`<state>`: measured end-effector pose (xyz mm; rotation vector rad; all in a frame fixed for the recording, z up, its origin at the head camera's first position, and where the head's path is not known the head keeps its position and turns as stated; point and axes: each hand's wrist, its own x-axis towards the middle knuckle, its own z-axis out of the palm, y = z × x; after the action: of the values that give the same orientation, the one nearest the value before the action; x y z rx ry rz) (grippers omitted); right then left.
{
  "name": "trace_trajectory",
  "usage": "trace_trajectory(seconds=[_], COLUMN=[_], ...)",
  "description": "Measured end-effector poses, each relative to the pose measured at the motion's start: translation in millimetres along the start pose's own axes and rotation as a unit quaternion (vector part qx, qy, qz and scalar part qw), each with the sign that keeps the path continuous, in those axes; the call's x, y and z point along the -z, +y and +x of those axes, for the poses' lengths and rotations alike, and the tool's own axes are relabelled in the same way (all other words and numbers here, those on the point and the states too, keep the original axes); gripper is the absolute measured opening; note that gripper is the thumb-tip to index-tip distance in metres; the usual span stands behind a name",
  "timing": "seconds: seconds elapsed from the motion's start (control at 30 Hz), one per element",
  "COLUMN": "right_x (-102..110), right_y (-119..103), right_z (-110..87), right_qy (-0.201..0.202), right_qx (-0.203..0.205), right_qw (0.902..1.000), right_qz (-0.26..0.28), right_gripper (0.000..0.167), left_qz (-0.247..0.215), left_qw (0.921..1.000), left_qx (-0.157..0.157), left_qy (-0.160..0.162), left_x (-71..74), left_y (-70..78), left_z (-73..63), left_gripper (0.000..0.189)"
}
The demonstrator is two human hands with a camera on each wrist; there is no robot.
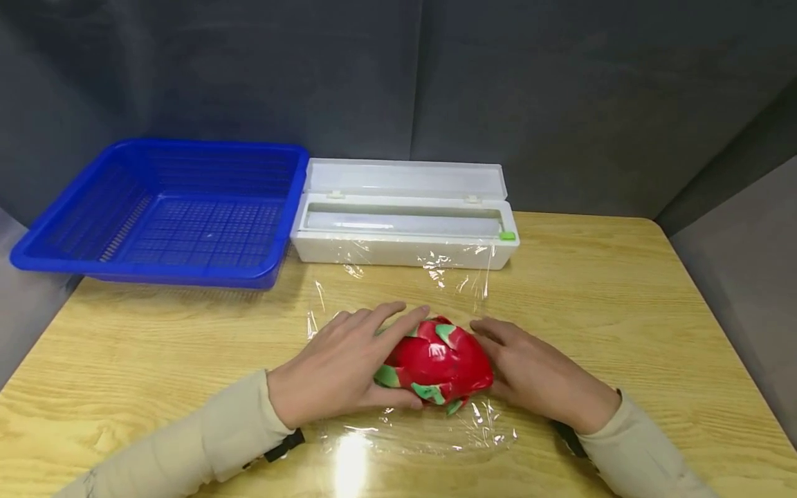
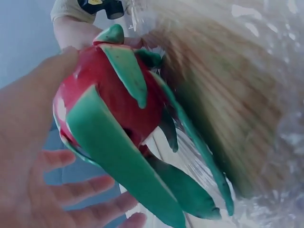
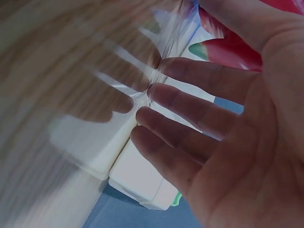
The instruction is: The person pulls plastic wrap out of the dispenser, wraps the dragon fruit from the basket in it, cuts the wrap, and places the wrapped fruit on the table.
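A red dragon fruit (image 1: 438, 360) with green scales lies on a clear sheet of cling film (image 1: 436, 439) on the table. My left hand (image 1: 339, 370) holds it from the left, thumb along the near side and fingers along the far side. The left wrist view shows long green scales (image 2: 123, 156) sticking out past that palm. At the fruit's right end is my right hand (image 1: 544, 373). Its fingers (image 3: 190, 104) are nearly straight, with tips against the film in the right wrist view; the thumb side lies close to the fruit.
Behind the hands stands a white cling film dispenser (image 1: 398, 252), lid raised, with the roll (image 1: 405, 223) inside and a green slider (image 1: 507, 236) at its right end. Film stretches from it toward me. A blue plastic basket (image 1: 168, 270) sits at the back left of the wooden table (image 1: 623, 311).
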<state>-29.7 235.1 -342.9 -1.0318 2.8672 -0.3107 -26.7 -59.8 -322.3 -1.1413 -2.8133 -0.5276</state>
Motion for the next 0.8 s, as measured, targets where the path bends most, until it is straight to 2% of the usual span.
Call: trace_trajectory(seconds=[0.27,0.53,0.8], right_x=[0.0,0.6,1.3], right_y=[-0.7,-0.7,-3.0], right_z=[-0.7,1.2,1.1], right_qy=[-0.003,0.008,0.006], right_qx=[-0.003,0.015,0.015], right_qw=[1.0,0.9994,0.9993], right_qz=[-0.008,-0.03,-0.033], right_gripper=[0.063,0.065,0.068], left_qz=[-0.034,-0.04,-0.062], left_qw=[0.9994,0.9981,0.9979], left_qx=[-0.004,-0.024,-0.012], left_qy=[0.001,0.041,0.011], left_x=[-2.3,0.3,0.9], left_y=[-8.0,-14.5,-21.1], left_z=[-1.7,-2.9,-4.1], left_gripper=[0.105,0.101,0.1])
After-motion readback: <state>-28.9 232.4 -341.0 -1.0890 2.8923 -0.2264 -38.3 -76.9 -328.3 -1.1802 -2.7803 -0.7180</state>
